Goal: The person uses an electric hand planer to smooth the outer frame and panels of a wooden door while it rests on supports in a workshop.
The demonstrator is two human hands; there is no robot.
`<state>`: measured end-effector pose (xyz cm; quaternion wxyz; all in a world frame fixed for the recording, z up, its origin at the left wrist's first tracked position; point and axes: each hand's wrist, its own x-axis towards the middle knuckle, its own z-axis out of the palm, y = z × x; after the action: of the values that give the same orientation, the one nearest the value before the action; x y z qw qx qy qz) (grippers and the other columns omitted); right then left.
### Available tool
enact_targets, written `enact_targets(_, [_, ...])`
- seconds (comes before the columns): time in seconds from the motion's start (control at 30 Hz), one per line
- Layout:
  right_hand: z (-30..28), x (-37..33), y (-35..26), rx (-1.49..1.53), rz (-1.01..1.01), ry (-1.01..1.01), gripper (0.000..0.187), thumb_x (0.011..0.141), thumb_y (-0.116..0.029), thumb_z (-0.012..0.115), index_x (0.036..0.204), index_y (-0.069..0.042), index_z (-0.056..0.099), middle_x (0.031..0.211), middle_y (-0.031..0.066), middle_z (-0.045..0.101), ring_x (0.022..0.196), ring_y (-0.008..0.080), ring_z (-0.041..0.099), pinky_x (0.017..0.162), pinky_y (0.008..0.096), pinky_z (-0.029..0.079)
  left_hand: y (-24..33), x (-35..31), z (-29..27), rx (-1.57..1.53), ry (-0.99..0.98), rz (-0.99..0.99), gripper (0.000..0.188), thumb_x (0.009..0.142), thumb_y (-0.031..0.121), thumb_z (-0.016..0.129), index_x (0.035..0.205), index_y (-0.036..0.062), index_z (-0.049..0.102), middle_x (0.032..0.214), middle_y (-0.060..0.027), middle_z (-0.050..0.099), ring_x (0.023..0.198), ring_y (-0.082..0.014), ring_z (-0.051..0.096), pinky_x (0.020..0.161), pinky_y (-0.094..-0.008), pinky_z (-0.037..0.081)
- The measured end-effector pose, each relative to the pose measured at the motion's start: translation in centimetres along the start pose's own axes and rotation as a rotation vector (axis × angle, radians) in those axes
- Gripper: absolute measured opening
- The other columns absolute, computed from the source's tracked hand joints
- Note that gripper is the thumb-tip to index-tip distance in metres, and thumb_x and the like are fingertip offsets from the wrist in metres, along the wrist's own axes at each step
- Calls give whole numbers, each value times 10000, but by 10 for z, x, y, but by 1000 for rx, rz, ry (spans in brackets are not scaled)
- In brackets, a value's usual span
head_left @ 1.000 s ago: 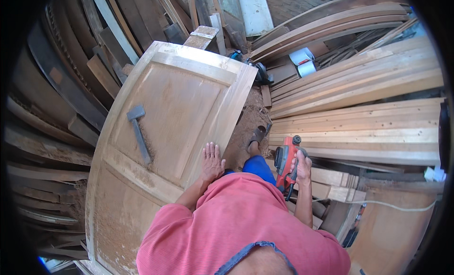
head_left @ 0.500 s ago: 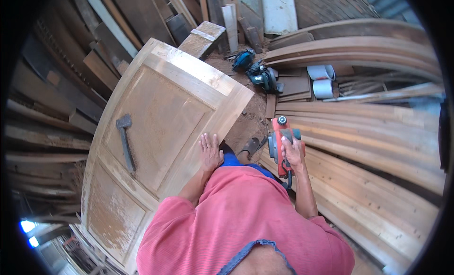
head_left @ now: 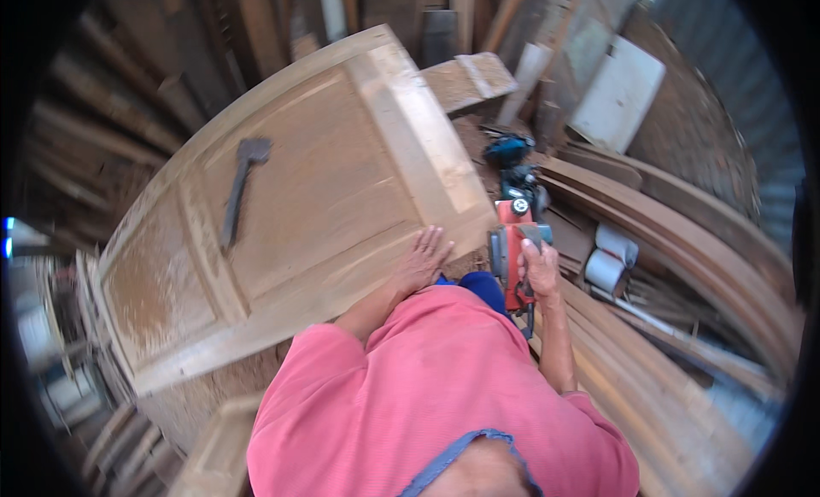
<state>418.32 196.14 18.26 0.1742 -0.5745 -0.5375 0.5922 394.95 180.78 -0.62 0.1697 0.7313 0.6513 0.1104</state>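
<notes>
A wooden panelled door (head_left: 312, 185) with one curved edge lies in front of me and to the left, sawdust spread over its recessed panels. My left hand (head_left: 423, 259) rests flat near its right corner, fingers stretched out. My right hand (head_left: 540, 268) is wrapped round the handle of a red electric planer (head_left: 512, 253), held just off that corner with its cord hanging down. On the door's larger panel lies a hatchet-like tool (head_left: 235, 198) with a dark handle and a broad flat head.
Beyond the corner, teal power tools (head_left: 512, 151) sit on the sawdust-covered floor. Stacked boards (head_left: 632, 360) and curved timbers (head_left: 675, 211) fill the right side, with white rolls (head_left: 611, 259) among them. Planks (head_left: 265, 27) lean behind the door. A wood block (head_left: 470, 82) lies past its far end.
My view has turned, and the door now appears swung clockwise. The planer in my right hand has come close to the door's corner. My left hand lies nearer that corner, still flat.
</notes>
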Motion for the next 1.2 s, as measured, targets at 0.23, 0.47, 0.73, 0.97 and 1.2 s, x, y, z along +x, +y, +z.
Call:
enact_targets(0.23, [44,72,-37,-126,-41,-312,434,1011,-468,585,965,-39,634,678,3,571,518,91,534,473,262,413,4,-6,-9,-64,112,-116,522,982,329,521,1503,306,527,1672,-239,273,1577,-384,200,1289,-511,121])
enact_targets(0.47, [92,130,-81,-353,-88,-717,481,1045,-489,543,1143,-27,635,692,-2,559,504,85,515,468,250,413,45,-11,14,-170,258,-423,520,970,327,524,1490,323,545,1692,-188,257,1587,-357,180,1291,-502,114])
enact_targets(0.73, [122,184,-115,-579,-280,-1037,410,1035,-407,552,878,-34,616,656,5,567,535,94,544,477,278,408,109,29,37,-78,307,-1044,615,941,238,568,1549,275,477,1672,-237,265,1577,-409,178,1274,-549,130])
enact_targets(0.97, [106,219,-123,-693,-369,-1247,449,1027,-452,565,871,-33,596,657,13,567,548,103,555,499,285,438,150,77,30,-152,419,-1244,682,913,296,611,1556,128,455,1646,-267,302,1558,-454,197,1262,-574,157])
enact_targets(1.2, [79,237,-123,-773,-353,-1327,482,1026,-490,554,901,-28,608,668,15,570,552,103,557,507,283,449,118,55,24,-17,370,-1499,635,957,339,579,1561,187,455,1636,-271,316,1546,-461,218,1258,-590,154])
